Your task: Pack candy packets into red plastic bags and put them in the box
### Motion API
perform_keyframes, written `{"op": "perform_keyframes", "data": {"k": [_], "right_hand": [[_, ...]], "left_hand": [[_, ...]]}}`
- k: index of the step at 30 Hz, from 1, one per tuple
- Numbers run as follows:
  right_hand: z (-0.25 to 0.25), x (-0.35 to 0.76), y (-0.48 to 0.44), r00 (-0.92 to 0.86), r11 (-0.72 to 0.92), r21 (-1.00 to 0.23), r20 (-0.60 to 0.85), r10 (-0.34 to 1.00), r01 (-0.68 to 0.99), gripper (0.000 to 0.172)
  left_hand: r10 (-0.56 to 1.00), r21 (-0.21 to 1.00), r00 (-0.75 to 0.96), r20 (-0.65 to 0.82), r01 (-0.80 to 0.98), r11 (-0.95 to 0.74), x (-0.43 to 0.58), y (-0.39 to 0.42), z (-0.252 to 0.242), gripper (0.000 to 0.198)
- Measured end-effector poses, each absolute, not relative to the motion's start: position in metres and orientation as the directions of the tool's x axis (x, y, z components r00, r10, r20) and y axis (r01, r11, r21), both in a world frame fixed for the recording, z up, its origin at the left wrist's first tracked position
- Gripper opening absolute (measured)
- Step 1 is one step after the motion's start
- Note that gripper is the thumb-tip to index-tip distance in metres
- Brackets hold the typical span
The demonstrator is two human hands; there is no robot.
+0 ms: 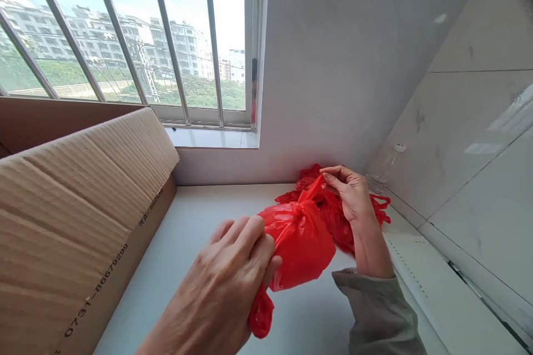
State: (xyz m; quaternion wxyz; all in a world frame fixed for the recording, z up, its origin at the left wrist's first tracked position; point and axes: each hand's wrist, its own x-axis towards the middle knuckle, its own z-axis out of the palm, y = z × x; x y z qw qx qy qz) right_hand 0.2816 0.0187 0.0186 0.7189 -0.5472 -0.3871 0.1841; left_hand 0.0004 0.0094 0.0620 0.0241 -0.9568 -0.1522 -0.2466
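Observation:
A tied red plastic bag (306, 247), bulging with contents I cannot see, hangs between my hands above the white surface. My left hand (233, 272) is closed on the bag's left side, and a twisted red end pokes out below its fingers. At the upper right, my right hand (347, 188) pinches the tip of the bag's knotted handle between thumb and fingers. Behind it lies a heap of crumpled red plastic bags (339, 227) against the wall, partly hidden by my right hand and wrist.
An open cardboard box (83, 205) with printed digits stands at the left below a barred window (187, 55). In the back right corner stands a clear plastic bottle (385, 169) with a white cap. A flat white panel (449, 288) lies along the right wall.

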Motion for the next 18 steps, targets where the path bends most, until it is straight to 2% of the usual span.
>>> {"op": "perform_keyframes", "data": {"k": [3,5,7,9,12,15,18], "right_hand": [[0.002,0.303,0.025,0.646,0.257,-0.941,0.337,0.685,0.219,0.033],[-0.004,0.306,0.025,0.590,0.175,-0.943,0.316,0.743,0.285,0.026],[-0.001,0.300,0.019,0.520,0.101,-0.927,0.290,0.804,0.362,0.017],[0.014,0.287,0.009,0.455,0.059,-0.881,0.299,0.839,0.470,0.015],[0.046,0.257,-0.012,0.231,0.063,-0.765,0.270,0.935,0.641,0.024],[0.060,0.222,-0.033,-0.061,0.070,-0.703,0.039,0.997,0.708,0.039],[0.025,0.202,-0.046,-0.104,0.006,-0.615,-0.124,0.987,0.789,0.064]], "left_hand": [[0.409,0.173,0.880,0.243,0.376,-0.910,-0.001,0.004,0.058,0.029],[0.473,0.291,0.875,0.106,0.427,-0.856,-0.004,0.007,0.050,0.027],[0.524,0.381,0.851,0.031,0.475,-0.793,-0.007,0.013,0.041,0.023],[0.568,0.428,0.823,0.035,0.501,-0.752,-0.012,0.018,0.034,0.012],[0.635,0.402,0.772,0.014,0.577,-0.711,-0.019,0.018,0.038,0.025],[0.626,0.353,0.779,-0.002,0.587,-0.729,-0.028,0.009,0.054,0.025],[0.549,0.299,0.819,0.166,0.489,-0.819,-0.037,-0.002,0.063,0.016]]}}
